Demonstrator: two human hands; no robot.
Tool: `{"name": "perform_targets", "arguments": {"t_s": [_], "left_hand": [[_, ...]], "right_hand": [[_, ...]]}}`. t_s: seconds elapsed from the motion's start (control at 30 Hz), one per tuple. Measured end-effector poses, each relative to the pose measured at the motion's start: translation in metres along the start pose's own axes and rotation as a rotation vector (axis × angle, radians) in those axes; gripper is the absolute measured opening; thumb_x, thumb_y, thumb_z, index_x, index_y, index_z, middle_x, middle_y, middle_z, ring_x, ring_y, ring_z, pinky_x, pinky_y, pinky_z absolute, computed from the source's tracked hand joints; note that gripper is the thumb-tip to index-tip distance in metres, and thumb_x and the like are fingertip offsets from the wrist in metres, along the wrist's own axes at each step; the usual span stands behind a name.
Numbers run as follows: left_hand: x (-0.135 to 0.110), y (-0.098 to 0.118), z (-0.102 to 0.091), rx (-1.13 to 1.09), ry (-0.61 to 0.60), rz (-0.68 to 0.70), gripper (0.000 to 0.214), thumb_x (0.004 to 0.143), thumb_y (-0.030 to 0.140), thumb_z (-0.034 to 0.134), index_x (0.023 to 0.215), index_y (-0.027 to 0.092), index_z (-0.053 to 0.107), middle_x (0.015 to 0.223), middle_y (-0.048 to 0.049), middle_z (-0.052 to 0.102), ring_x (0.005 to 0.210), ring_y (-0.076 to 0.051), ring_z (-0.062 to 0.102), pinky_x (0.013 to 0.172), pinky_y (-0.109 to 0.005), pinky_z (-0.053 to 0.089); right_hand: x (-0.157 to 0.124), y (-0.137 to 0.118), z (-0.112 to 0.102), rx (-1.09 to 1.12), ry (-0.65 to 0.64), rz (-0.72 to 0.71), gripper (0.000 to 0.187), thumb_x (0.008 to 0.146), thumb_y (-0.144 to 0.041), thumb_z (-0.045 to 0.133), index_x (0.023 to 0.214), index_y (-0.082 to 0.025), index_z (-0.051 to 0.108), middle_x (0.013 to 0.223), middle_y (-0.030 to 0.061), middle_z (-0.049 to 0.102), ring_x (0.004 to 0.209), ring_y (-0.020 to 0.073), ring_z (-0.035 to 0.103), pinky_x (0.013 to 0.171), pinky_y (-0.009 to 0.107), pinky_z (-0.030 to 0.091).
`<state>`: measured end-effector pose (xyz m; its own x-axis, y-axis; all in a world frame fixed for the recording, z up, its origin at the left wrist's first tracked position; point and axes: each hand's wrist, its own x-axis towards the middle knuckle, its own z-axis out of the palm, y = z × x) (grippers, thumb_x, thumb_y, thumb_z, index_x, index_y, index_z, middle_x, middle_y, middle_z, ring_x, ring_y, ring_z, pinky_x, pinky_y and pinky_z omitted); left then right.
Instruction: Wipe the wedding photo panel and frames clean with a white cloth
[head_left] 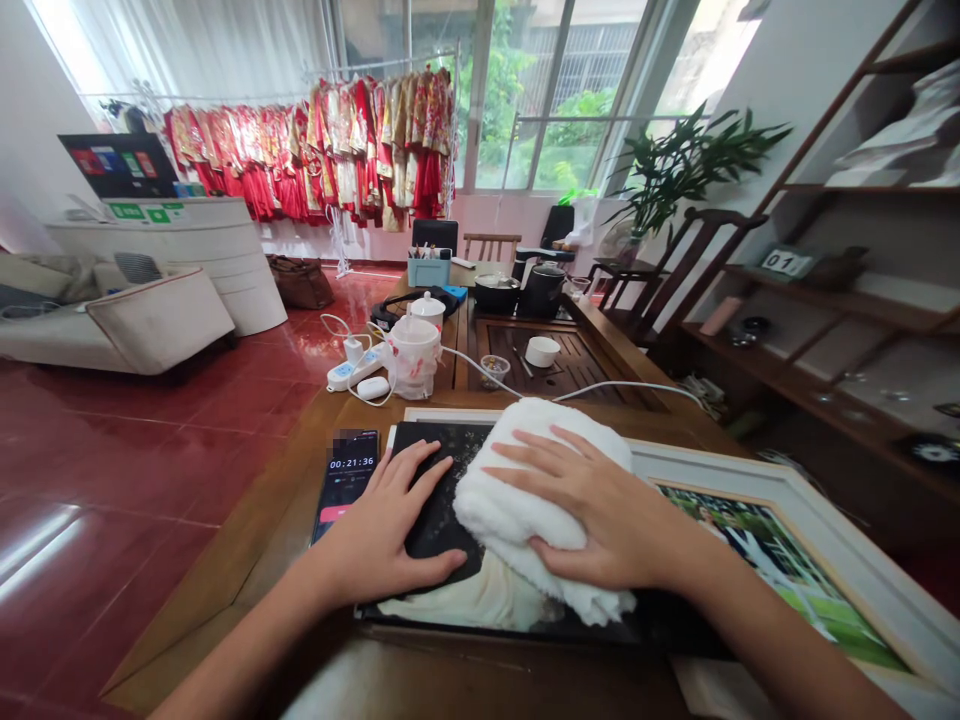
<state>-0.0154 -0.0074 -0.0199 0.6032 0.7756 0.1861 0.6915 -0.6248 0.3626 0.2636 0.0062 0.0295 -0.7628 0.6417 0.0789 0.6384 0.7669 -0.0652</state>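
A dark picture panel (495, 590) with a pale, flowing dress-like shape lies flat on the wooden table in front of me. My left hand (405, 520) rests on its left part, fingers spread. Over the panel's right half, my right hand (570, 500) grips a folded white towel (525, 430) against the surface, thumb at the near side. The towel hides part of the picture. Beneath the panel's right side is a white-framed photo (780, 560), partly covered. A phone (349, 480) showing a running timer lies left of my left hand.
Behind the panel stand a wrapped cup (414, 355), a lidded white cup (427, 308) and a power strip (352, 368). A white cable (622, 385) crosses the table. Farther back, a tea tray (570, 365) holds a white bowl (542, 350), with a black kettle (540, 290) behind.
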Motion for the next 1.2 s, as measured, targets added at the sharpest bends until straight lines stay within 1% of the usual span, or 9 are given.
{"name": "perform_targets", "arguments": {"t_s": [0.17,0.27,0.4,0.53,0.73,0.87,1.03,1.1,1.2], "left_hand": [[-0.002,0.0,-0.001,0.018,-0.007,-0.007,0.074,0.088,0.046,0.058,0.151,0.019,0.028,0.158,-0.013,0.023,0.146,-0.031,0.018,0.118,-0.055,0.019],[-0.002,0.0,-0.002,0.019,-0.011,-0.011,0.066,0.092,0.039,0.053,0.15,0.02,0.029,0.158,-0.0126,0.023,0.146,-0.03,0.018,0.119,-0.054,0.019],[-0.001,0.0,-0.003,0.015,-0.016,-0.018,0.056,0.097,0.034,0.045,0.15,0.021,0.03,0.158,-0.0114,0.024,0.147,-0.028,0.019,0.119,-0.054,0.02],[0.0,0.0,-0.002,0.017,-0.015,-0.019,0.055,0.098,0.033,0.044,0.15,0.022,0.031,0.158,-0.0108,0.025,0.147,-0.027,0.019,0.119,-0.054,0.019],[-0.002,-0.001,-0.003,0.001,-0.001,-0.015,0.056,0.096,0.031,0.047,0.149,0.023,0.031,0.158,-0.0105,0.025,0.146,-0.028,0.019,0.118,-0.055,0.019],[-0.002,0.0,-0.003,0.004,-0.012,-0.024,0.056,0.097,0.032,0.046,0.15,0.022,0.03,0.158,-0.0109,0.025,0.147,-0.027,0.019,0.119,-0.054,0.019],[0.0,0.001,-0.002,-0.013,0.0,-0.022,0.055,0.096,0.032,0.046,0.149,0.022,0.033,0.157,-0.0109,0.027,0.146,-0.028,0.02,0.119,-0.054,0.02],[0.0,0.001,-0.002,-0.014,0.0,-0.02,0.054,0.096,0.032,0.046,0.149,0.022,0.033,0.157,-0.0111,0.026,0.146,-0.029,0.021,0.119,-0.054,0.02],[-0.001,0.001,-0.002,-0.01,-0.001,-0.018,0.054,0.096,0.032,0.046,0.149,0.023,0.033,0.157,-0.0105,0.026,0.146,-0.029,0.021,0.118,-0.054,0.021]], "right_hand": [[-0.004,0.013,0.002,-0.011,0.041,0.061,0.073,0.078,-0.036,0.059,0.147,-0.034,0.034,0.153,0.0034,0.039,0.14,0.0306,0.032,0.113,0.061,0.02],[-0.004,0.007,-0.001,0.016,0.025,0.04,0.073,0.076,-0.035,0.06,0.145,-0.035,0.038,0.152,0.0021,0.04,0.14,0.0312,0.033,0.113,0.061,0.018],[-0.003,-0.009,-0.006,0.08,-0.035,-0.041,0.071,0.07,-0.032,0.062,0.139,-0.038,0.044,0.152,-0.0013,0.04,0.139,0.029,0.035,0.115,0.058,0.014],[-0.001,-0.01,-0.006,0.121,-0.056,-0.071,0.071,0.07,-0.033,0.062,0.139,-0.038,0.044,0.152,-0.0015,0.04,0.139,0.0275,0.036,0.116,0.056,0.013],[-0.001,0.006,-0.004,0.077,-0.018,0.012,0.069,0.074,-0.032,0.061,0.141,-0.035,0.044,0.152,0.0004,0.04,0.14,0.0293,0.033,0.115,0.058,0.014],[-0.001,-0.004,-0.005,0.078,-0.027,-0.006,0.07,0.072,-0.032,0.061,0.141,-0.036,0.044,0.153,-0.0003,0.038,0.141,0.0293,0.032,0.115,0.058,0.012],[0.001,-0.025,-0.004,0.146,-0.103,-0.077,0.079,0.065,-0.03,0.064,0.14,-0.04,0.043,0.152,-0.0025,0.038,0.141,0.0299,0.031,0.116,0.059,0.009],[0.001,-0.025,-0.004,0.163,-0.117,-0.088,0.08,0.064,-0.03,0.065,0.14,-0.041,0.043,0.152,-0.0025,0.039,0.14,0.0298,0.032,0.115,0.06,0.009],[0.0,-0.015,-0.004,0.15,-0.089,-0.07,0.074,0.069,-0.033,0.063,0.14,-0.039,0.043,0.153,-0.0015,0.038,0.14,0.0293,0.033,0.115,0.059,0.011]]}}
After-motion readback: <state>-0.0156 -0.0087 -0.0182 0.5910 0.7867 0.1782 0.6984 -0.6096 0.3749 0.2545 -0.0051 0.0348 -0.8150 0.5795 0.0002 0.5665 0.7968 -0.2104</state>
